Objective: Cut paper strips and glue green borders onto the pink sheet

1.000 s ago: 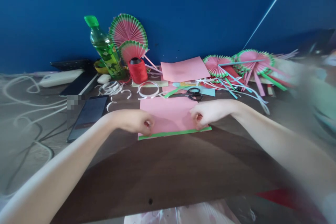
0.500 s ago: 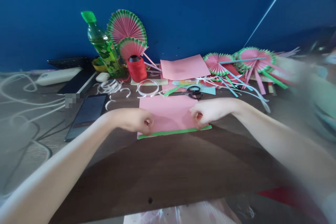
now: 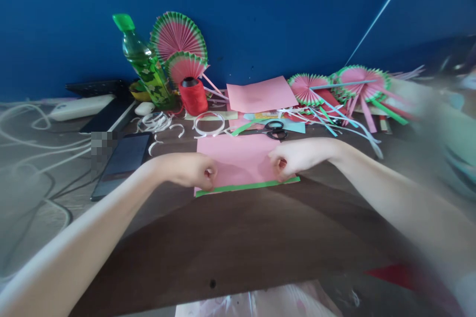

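On your dark table, between back and near edges, the pink sheet lies as yet unfolded, the green strip already along its front, your left hand and right hand curled there, whether gripping I cannot tell.

A smooth, matt pink paper sheet bears a dull-finished green strip atop a wood-look bench — near a glossy, see-through plastic bottle, fibrous red thread, a pleated paper fan and a glassy-screened phone.
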A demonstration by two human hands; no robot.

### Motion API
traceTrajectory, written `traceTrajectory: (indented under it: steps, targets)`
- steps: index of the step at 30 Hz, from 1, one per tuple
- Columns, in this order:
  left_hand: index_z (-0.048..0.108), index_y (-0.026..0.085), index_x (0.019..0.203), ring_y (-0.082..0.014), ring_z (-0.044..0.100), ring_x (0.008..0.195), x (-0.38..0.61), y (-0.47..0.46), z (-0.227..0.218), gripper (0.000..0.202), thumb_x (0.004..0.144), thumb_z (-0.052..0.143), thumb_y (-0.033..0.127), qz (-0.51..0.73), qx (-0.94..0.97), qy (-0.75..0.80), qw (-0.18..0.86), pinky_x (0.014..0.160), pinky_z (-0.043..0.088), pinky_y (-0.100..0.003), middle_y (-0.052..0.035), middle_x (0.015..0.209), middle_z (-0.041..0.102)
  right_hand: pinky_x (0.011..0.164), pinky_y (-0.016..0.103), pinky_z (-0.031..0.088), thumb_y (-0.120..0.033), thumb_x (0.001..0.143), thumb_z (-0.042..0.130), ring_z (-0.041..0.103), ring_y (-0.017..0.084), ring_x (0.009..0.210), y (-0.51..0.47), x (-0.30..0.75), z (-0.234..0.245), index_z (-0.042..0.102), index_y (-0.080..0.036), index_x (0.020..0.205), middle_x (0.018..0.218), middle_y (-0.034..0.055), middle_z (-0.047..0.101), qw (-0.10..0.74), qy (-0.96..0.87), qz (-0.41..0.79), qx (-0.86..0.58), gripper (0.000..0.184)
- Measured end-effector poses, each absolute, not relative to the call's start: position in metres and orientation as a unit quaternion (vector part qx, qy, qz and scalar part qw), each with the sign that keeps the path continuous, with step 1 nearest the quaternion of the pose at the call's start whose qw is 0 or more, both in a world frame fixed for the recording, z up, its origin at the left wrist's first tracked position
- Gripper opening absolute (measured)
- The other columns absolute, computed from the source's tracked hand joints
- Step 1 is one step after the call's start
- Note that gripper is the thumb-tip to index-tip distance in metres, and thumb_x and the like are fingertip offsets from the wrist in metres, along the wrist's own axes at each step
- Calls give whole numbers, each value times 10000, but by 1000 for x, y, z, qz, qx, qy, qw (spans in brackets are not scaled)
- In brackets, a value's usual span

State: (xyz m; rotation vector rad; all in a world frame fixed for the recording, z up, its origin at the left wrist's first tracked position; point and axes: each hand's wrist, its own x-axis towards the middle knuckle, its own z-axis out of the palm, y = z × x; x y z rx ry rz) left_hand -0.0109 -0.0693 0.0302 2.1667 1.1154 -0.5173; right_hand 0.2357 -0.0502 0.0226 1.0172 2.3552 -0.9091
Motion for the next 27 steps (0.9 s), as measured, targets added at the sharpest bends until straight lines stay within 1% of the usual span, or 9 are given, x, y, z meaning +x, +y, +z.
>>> traceTrajectory:
  steps: [6,12,19,23,27]
  targets:
    - [556,158,636,-102,440,567,-12,-68,30,119,647,494,258,-204,822,423,323,495,272,-215,13,629,537,571,250,309,-291,655,558,442,115,616,-50,236,23,540,-166,603,680,0,562,215,843,-329,368,138]
    - [546,157,623,-99,441,564,-14,-67,27,104,632,524,258,-182,824,413,343,489,270,-207,21,611,516,571,249,309,-296,654,556,467,122,628,-50,237,22,571,-167,631,705,4,583,210,843,-332,367,132]
    - [547,161,618,-100,424,550,-13,-68,29,117,641,521,272,-192,821,418,337,487,266,-216,23,602,508,557,251,300,-294,651,553,438,112,597,-50,237,22,525,-169,573,645,-5,549,210,845,-329,366,149]
    - [542,161,618,-101,425,550,-12,-68,29,110,639,515,265,-201,819,424,331,483,255,-223,19,613,521,547,251,295,-286,648,551,431,109,587,-51,237,21,527,-168,577,646,-6,548,208,845,-331,366,140]
    - [548,160,632,-102,434,563,-12,-69,29,102,633,509,254,-198,819,424,333,493,271,-220,17,629,532,543,251,286,-297,643,555,437,111,589,-51,237,21,529,-169,586,645,-8,547,207,843,-332,369,143]
